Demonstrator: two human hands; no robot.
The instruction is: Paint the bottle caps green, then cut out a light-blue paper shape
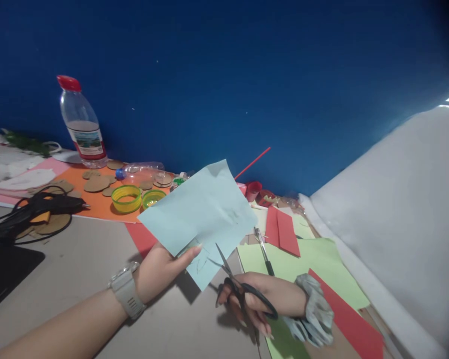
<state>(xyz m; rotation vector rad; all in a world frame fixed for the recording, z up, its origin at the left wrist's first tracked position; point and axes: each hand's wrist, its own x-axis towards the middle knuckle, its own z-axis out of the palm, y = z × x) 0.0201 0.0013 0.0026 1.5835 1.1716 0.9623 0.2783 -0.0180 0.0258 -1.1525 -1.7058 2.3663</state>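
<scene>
My left hand, with a grey watch on its wrist, grips a light blue sheet of paper near its lower edge, thumb on top and the other fingers hidden beneath. Pencil-like lines are drawn on the paper's lower part. In my right hand is a pair of scissors with black handles. Their blades are apart and reach the paper's lower right edge, close to the drawn lines; whether they touch the paper I cannot tell. A grey-green scrunchie circles my right wrist.
A red-capped bottle stands at the back left near cardboard discs and a yellow ring. A black glue gun with cables lies left. Right are a pen, green paper and red paper. A blue wall rises behind.
</scene>
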